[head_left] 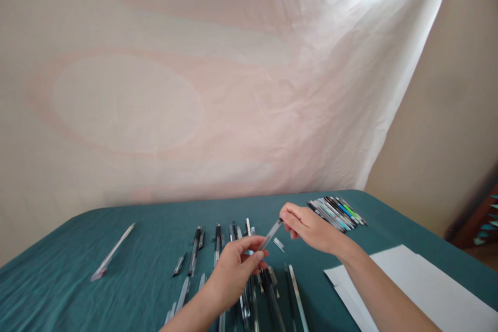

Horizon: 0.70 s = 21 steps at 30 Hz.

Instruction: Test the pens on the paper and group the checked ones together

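Both my hands hold one clear pen barrel [271, 234] above a teal tablecloth [116, 270]. My left hand [233, 270] pinches its lower end with thumb and fingers closed. My right hand [309, 228] pinches the upper end with its fingertips. Under and between the hands lie several black and clear pens and pen parts [216, 249] in rough rows. A small clear cap-like piece [278, 244] lies on the cloth just below the barrel.
A single clear pen [112, 254] lies apart at the left. A neat row of finished pens [337, 212] sits at the far right. White paper sheets [412, 290] lie by my right forearm. A pale cloth backdrop [194, 88] hangs behind the table.
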{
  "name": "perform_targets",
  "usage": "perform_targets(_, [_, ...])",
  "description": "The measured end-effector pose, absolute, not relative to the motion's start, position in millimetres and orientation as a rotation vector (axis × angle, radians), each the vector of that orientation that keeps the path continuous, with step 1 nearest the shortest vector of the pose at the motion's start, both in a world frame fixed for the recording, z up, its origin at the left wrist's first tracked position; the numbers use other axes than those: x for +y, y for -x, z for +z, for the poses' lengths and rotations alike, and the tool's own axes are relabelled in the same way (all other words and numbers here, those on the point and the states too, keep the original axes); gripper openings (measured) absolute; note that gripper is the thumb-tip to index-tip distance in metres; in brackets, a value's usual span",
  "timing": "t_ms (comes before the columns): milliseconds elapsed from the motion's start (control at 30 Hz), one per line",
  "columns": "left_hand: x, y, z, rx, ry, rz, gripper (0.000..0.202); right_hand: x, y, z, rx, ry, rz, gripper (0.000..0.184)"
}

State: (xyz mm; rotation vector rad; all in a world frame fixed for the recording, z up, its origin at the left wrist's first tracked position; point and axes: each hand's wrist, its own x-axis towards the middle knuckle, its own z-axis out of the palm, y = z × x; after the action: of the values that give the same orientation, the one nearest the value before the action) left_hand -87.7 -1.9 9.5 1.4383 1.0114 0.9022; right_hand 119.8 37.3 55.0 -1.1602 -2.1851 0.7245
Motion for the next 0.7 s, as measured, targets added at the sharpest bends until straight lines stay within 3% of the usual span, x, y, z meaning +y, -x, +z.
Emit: perform_targets(700, [-3.5,84.4,10.6,1.093,-1.657,0.914,0.032,33.5,-117.0,55.0,-2.318,1.175,0.523,0.040])
